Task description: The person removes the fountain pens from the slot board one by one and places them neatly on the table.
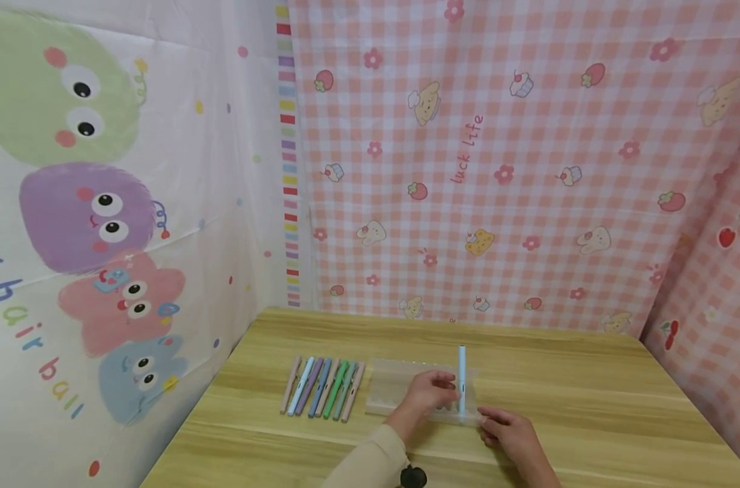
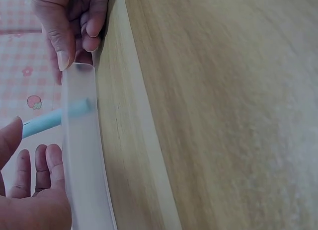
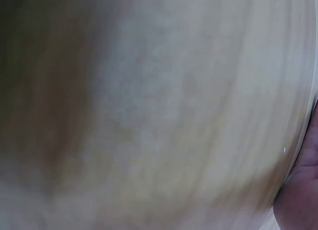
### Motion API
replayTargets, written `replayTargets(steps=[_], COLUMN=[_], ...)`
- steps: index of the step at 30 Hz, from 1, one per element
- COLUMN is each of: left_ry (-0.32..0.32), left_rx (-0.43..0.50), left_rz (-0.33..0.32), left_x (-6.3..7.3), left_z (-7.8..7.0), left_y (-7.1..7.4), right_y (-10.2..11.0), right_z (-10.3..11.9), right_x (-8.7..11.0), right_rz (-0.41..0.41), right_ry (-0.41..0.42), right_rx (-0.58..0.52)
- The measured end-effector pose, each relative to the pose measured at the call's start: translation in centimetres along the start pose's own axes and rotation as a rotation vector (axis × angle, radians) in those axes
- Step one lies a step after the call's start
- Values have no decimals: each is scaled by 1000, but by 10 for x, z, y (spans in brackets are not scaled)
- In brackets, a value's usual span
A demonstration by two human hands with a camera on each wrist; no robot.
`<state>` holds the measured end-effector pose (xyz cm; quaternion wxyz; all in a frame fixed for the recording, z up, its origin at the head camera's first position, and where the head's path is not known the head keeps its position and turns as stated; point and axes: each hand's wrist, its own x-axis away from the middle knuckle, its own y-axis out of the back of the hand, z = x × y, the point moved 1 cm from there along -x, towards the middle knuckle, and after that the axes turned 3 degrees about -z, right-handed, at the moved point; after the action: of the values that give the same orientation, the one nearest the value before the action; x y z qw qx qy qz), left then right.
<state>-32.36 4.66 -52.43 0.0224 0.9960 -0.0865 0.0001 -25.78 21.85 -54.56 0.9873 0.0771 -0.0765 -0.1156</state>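
A translucent plastic pen holder (image 1: pixel 379 409) lies on the table, its long front side also showing in the left wrist view. One light blue pen (image 1: pixel 462 369) stands upright in it near the right end; its lower end shows through the frosted wall. My left hand (image 1: pixel 431 391) is beside this pen, fingers loosely bent, the thumb tip at the pen and the other fingers apart from it. My right hand (image 1: pixel 511 434) pinches the holder's right end between thumb and fingers. In the right wrist view, only part of a hand (image 3: pixel 300 200) shows at the edge.
A row of several capped pens (image 1: pixel 327 390) in pink, blue, purple and green lies left of the holder. The wooden table (image 1: pixel 589 379) meets a pink checked curtain (image 1: pixel 528 224) behind and a white printed curtain (image 1: pixel 223 203) on the left.
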Motion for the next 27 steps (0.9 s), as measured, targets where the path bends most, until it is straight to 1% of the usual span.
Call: replayTargets(steps=[5, 15, 20, 27], left_ry=[-2, -25, -8, -15], left_rx=[-1, -8, -12, -35], left_rz=[-12, -28, -20, -3], left_x=[0, -4, -4, -2], left_z=[-1, -1, -2, -4], left_y=[-3, -9, -11, -12], right_y=[0, -1, -1, -2], right_z=[0, -1, -2, -2], right_x=[0, 0, 0, 0], right_rz=[-1, -9, -13, -17], right_ry=[-4, 18, 14, 14], right_rx=[14, 9, -5, -26])
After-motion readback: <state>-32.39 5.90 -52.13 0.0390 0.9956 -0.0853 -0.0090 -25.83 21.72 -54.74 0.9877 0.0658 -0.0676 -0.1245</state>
